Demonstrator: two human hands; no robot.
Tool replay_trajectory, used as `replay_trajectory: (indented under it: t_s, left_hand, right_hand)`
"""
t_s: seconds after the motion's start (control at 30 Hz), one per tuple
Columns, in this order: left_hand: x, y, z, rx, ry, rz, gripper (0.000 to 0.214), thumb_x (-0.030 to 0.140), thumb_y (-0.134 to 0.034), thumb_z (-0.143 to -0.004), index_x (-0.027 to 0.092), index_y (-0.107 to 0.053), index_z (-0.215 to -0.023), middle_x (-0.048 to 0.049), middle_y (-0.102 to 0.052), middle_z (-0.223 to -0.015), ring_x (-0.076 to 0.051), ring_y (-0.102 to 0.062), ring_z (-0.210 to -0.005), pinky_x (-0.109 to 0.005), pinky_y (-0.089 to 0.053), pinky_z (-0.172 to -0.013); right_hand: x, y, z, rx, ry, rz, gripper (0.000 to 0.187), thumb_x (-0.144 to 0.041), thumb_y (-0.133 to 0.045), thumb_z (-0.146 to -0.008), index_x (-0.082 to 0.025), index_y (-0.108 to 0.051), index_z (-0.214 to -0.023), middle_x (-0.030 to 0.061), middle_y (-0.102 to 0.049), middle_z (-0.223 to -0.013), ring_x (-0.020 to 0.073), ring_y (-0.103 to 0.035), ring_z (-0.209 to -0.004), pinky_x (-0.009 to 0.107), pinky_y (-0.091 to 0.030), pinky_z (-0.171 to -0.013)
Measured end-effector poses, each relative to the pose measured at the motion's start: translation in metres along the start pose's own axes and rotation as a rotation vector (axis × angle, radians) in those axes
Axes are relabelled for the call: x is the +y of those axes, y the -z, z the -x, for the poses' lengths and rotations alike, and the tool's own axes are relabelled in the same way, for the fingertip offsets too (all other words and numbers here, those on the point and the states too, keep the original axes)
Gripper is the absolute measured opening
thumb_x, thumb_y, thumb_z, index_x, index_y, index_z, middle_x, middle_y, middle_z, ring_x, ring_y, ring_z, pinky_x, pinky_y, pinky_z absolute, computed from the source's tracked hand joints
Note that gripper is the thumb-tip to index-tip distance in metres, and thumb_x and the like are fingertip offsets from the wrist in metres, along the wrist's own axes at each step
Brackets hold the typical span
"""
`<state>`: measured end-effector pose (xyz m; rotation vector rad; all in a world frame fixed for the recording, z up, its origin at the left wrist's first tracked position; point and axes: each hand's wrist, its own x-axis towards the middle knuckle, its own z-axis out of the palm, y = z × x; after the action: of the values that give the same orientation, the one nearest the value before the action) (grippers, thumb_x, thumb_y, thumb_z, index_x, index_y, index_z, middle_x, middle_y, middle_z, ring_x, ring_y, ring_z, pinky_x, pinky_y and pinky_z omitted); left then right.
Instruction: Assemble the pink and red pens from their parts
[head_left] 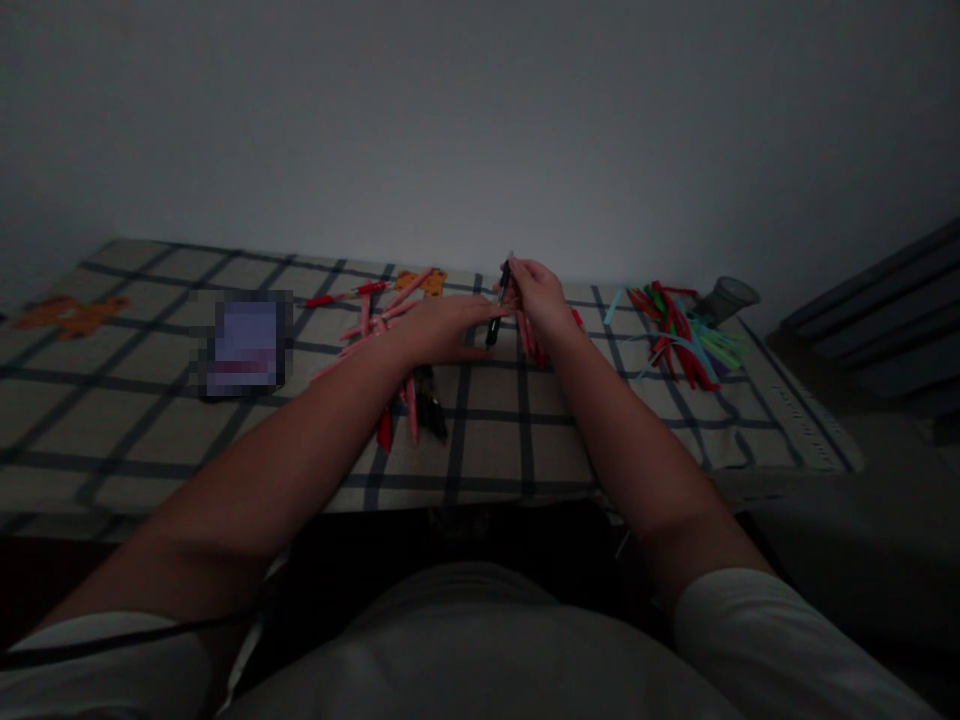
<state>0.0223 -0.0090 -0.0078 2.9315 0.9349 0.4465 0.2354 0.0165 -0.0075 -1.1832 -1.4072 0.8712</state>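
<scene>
A black pen (pixel 493 330) stands at a slant between my two hands, above the checked cloth. Its upper end is pinched in the closed fingers of my right hand (pixel 540 295). My left hand (pixel 448 328) reaches in from the left with its fingers stretched across the pen's middle. The left thumb is apart from those fingers, by the pen's lower end. Below my right hand lie several pink and red pens (pixel 529 342), partly covered by it. Beneath my left forearm is a pile of pink pens (pixel 411 405), along with black pens (pixel 430 405).
The checked tablecloth (pixel 487 450) runs up to a plain wall (pixel 480 130). At the right, red, green and blue strips (pixel 679 340) lie beside a tipped grey cup (pixel 727 297). A blurred purple-blue item (pixel 244 345) and an orange cutout (pixel 75 315) lie at the left.
</scene>
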Motion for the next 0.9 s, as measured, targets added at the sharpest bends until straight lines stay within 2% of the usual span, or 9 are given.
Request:
replay_trajectory:
  t_s: [0.2,0.5,0.7,0.9]
  left_hand:
    - [0.005,0.002,0.001,-0.025,0.053,0.03,0.066,0.044,-0.08,-0.099,0.029,-0.065,-0.162,-0.0104,-0.077,-0.152,-0.032,-0.074,-0.139,-0.04,-0.057,-0.113]
    - [0.007,0.007,0.002,-0.035,0.076,0.007,0.057,0.037,-0.076,-0.098,0.025,-0.069,-0.153,-0.0118,-0.078,-0.148,-0.033,-0.074,-0.137,-0.041,-0.058,-0.11]
    - [0.012,0.01,0.001,-0.06,0.094,0.001,0.056,0.043,-0.08,-0.098,0.026,-0.071,-0.151,-0.0105,-0.08,-0.145,-0.032,-0.075,-0.134,-0.039,-0.057,-0.105]
    - [0.008,0.007,0.002,-0.045,0.082,-0.002,0.066,0.042,-0.08,-0.099,0.027,-0.066,-0.162,-0.0121,-0.077,-0.151,-0.032,-0.073,-0.138,-0.038,-0.056,-0.11]
  right_hand:
    - [0.001,0.0,0.002,-0.081,0.03,0.059,0.053,-0.078,-0.07,-0.104,-0.026,-0.065,-0.099,-0.001,-0.063,-0.08,0.0162,-0.064,-0.071,0.028,-0.052,-0.066]
    - [0.001,0.0,0.0,-0.072,-0.027,0.011,0.035,-0.055,-0.071,-0.111,-0.025,-0.063,-0.095,-0.0035,-0.064,-0.076,0.0143,-0.064,-0.07,0.026,-0.053,-0.07]
    - [0.005,0.0,0.0,-0.089,0.002,0.052,0.037,-0.06,-0.071,-0.11,-0.026,-0.064,-0.097,-0.0035,-0.063,-0.073,0.0164,-0.065,-0.072,0.028,-0.054,-0.071]
    - [0.009,-0.001,-0.002,-0.058,0.032,0.071,0.043,-0.066,-0.068,-0.11,-0.026,-0.063,-0.097,-0.0034,-0.06,-0.076,0.0167,-0.065,-0.073,0.028,-0.053,-0.072]
